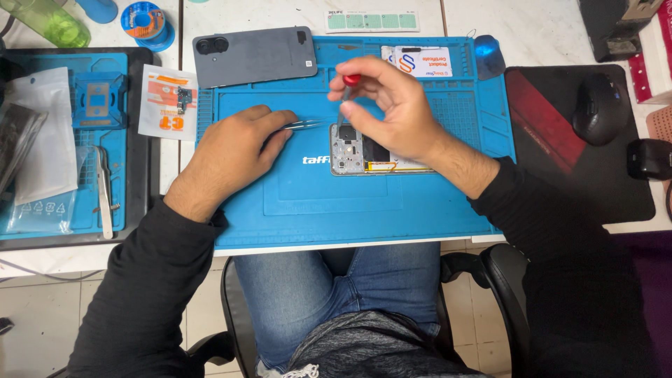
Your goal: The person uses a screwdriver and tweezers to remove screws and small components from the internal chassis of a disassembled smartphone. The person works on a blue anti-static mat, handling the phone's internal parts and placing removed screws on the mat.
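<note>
Nearest the camera: blue-jeaned knees on a black chair [504, 280], tiled floor beneath, at six o'clock. Above them a white desk [546, 28] carries a blue work mat [336, 210] at centre.

Left hand [231, 150], at nine o'clock of the mat's centre, is curled closed on metal tweezers [302, 125], tips pointing toward three o'clock and stopping just short of the screwdriver. Right hand [395, 112], at one o'clock, pinches a red-capped screwdriver [344, 105] between thumb and fingers, its tip down on the opened phone [350, 150]. That phone lies flat on the mat, mid-centre, partly covered by the right wrist.

Left to right around: a second blue mat [42, 217] at nine o'clock holds plastic bags, a small blue fixture [99, 100] and spare tweezers [105, 192]; a white-and-orange parts packet [166, 101] overlaps the work mat's edge; a grey back cover [253, 56] lies at eleven o'clock; a white card [420, 61] at one o'clock; a black mouse [598, 108] on a dark pad [560, 175] at three o'clock.
</note>
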Demonstrator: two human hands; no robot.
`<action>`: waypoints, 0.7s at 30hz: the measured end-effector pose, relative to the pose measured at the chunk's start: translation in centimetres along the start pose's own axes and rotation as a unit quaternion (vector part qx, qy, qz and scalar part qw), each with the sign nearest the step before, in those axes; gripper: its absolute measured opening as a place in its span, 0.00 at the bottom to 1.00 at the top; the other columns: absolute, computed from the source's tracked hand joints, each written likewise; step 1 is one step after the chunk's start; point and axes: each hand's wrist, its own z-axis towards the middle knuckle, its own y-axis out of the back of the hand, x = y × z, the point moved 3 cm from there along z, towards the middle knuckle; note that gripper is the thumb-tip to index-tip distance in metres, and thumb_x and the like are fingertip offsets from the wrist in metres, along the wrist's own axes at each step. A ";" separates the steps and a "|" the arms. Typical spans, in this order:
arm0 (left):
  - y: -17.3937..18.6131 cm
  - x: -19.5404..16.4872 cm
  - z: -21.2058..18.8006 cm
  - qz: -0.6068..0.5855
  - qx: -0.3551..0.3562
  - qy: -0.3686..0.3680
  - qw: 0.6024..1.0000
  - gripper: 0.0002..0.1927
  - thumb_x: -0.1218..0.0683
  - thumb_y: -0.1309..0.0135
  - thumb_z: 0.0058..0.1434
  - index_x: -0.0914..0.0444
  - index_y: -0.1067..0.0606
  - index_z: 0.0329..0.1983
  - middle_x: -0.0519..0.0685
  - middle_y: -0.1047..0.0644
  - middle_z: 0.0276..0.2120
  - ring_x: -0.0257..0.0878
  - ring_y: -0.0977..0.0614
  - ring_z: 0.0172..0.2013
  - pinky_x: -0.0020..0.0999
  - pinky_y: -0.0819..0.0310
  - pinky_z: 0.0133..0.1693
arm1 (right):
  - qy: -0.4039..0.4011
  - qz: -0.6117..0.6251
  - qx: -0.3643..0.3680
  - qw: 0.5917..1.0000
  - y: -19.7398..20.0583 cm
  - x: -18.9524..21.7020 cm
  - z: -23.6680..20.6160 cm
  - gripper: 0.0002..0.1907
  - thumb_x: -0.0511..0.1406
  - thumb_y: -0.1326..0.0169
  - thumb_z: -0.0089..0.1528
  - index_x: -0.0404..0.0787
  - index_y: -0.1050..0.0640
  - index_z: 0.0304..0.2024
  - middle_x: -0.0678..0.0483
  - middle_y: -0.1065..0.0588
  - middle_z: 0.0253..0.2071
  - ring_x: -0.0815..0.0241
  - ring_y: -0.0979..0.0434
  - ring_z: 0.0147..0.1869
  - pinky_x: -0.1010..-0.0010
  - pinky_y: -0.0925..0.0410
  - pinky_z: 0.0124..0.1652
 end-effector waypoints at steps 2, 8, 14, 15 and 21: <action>0.0 0.0 0.0 -0.001 -0.002 -0.003 1.000 0.12 0.52 0.46 0.68 0.58 0.21 0.52 0.52 0.21 0.36 0.52 0.17 0.34 0.46 0.22 0.35 | 0.027 -0.030 0.007 0.999 0.0 0.0 0.0 0.20 0.22 0.42 0.70 0.35 0.30 0.63 0.51 0.32 0.56 0.62 0.25 0.59 0.70 0.26 0.62; 0.0 0.0 -0.1 0.000 -0.003 -0.004 1.000 0.12 0.52 0.46 0.68 0.58 0.20 0.52 0.52 0.20 0.36 0.52 0.17 0.34 0.45 0.21 0.35 | 0.008 -0.011 -0.002 1.000 -0.1 -0.2 -0.3 0.20 0.22 0.47 0.71 0.35 0.30 0.65 0.51 0.30 0.57 0.62 0.24 0.61 0.69 0.26 0.65; -0.1 0.2 0.0 -0.003 0.008 0.006 1.000 0.12 0.52 0.46 0.68 0.58 0.20 0.52 0.52 0.20 0.36 0.51 0.17 0.34 0.45 0.21 0.35 | 0.029 -0.081 -0.004 0.996 -0.3 0.3 -0.2 0.20 0.22 0.43 0.71 0.35 0.29 0.65 0.51 0.31 0.54 0.61 0.25 0.60 0.70 0.26 0.64; -0.1 0.1 -0.1 -0.002 0.004 0.002 1.000 0.12 0.52 0.46 0.68 0.58 0.20 0.51 0.52 0.20 0.36 0.51 0.17 0.34 0.45 0.21 0.35 | 0.013 -0.047 -0.003 0.999 -0.3 0.3 -0.2 0.21 0.22 0.46 0.72 0.35 0.30 0.66 0.51 0.31 0.55 0.62 0.24 0.61 0.70 0.27 0.66; 0.0 0.1 -0.2 -0.002 -0.003 -0.005 1.000 0.12 0.53 0.45 0.68 0.58 0.20 0.51 0.52 0.20 0.36 0.52 0.17 0.34 0.45 0.21 0.35 | 0.034 -0.085 -0.001 0.996 -0.2 0.6 -0.2 0.21 0.22 0.42 0.70 0.34 0.28 0.64 0.50 0.32 0.55 0.61 0.27 0.60 0.70 0.27 0.63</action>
